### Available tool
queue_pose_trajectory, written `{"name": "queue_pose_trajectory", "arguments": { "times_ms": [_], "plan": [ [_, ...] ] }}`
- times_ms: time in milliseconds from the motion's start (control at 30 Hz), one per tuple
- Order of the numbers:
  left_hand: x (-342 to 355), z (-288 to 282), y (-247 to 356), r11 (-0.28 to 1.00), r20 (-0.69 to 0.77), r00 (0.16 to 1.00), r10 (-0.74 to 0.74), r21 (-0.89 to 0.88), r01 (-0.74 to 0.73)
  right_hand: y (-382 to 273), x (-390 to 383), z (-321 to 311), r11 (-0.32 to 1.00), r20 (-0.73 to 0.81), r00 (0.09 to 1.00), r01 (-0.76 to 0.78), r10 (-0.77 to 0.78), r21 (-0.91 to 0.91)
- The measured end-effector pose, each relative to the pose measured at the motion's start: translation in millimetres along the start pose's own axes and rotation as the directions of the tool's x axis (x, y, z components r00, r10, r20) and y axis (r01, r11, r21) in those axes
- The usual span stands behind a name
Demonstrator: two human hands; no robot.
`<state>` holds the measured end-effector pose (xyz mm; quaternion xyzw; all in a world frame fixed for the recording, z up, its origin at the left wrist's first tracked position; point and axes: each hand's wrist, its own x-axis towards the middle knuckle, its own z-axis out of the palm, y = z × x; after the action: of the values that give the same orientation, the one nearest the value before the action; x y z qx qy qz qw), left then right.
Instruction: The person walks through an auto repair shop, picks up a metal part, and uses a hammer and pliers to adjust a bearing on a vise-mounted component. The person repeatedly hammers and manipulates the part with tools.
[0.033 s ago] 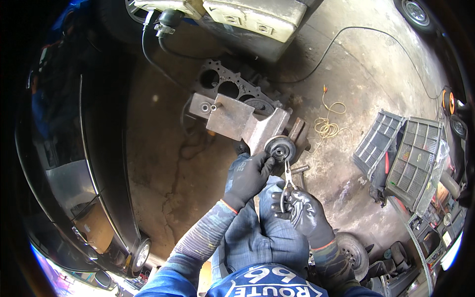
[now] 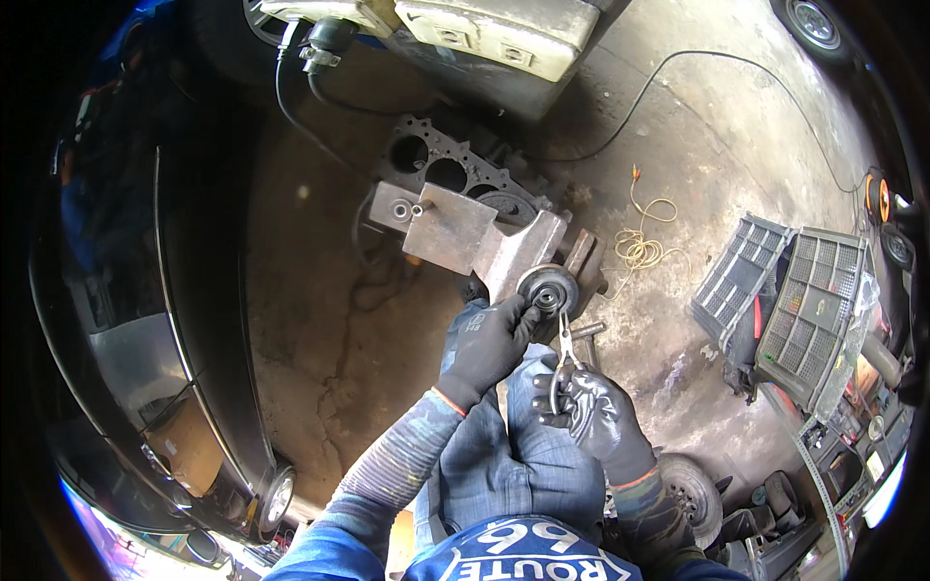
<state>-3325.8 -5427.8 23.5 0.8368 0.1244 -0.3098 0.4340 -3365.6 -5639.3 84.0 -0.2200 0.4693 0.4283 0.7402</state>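
Observation:
My left hand [image 2: 486,353], in a dark work glove, grips the near left edge of a round black pulley-like part [image 2: 549,282] with a metal hub. The part rests against the near end of a steel anvil [image 2: 450,232]. My gloved right hand [image 2: 603,423] is closed around the handles of a pair of slim-nosed pliers [image 2: 566,341]. Their tips point away from me and reach the near side of the part by its hub. Whether the tips grip anything there is too small to tell. A hammer [image 2: 587,331] shows just right of the pliers.
An engine block [image 2: 448,172] sits beyond the anvil. A black car [image 2: 208,281] stands along the left. Grey plastic crates [image 2: 812,310], a coiled yellow cord [image 2: 639,252] and a wheel [image 2: 691,496] are on the right. A black cable [image 2: 668,63] crosses the floor at the back.

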Motion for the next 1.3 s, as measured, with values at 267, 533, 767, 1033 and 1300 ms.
{"name": "queue_pose_trajectory", "arguments": {
  "times_ms": [267,533,767,1033,1300],
  "plan": [
    [19,1,11,0.987,-0.025,1.000,-0.014,0.157,0.018,-4,10,-12,0.997,0.079,0.994,0.078,-0.077,-0.002],
    [16,-11,16,0.982,-0.121,0.991,0.048,0.187,-0.025,-5,10,-17,0.995,0.075,0.993,0.092,-0.095,0.042],
    [54,-40,17,0.952,-0.123,0.968,0.221,0.244,-0.186,-3,6,-15,0.996,0.098,0.991,0.087,-0.089,0.024],
    [76,-37,11,0.926,-0.045,0.976,0.214,0.327,-0.188,-3,5,-13,0.993,0.064,0.994,0.092,-0.087,-0.073],
    [62,-31,14,0.966,-0.079,0.986,0.150,0.222,-0.129,-2,5,-8,0.998,0.135,0.989,0.060,-0.061,0.011]
  ]
}}
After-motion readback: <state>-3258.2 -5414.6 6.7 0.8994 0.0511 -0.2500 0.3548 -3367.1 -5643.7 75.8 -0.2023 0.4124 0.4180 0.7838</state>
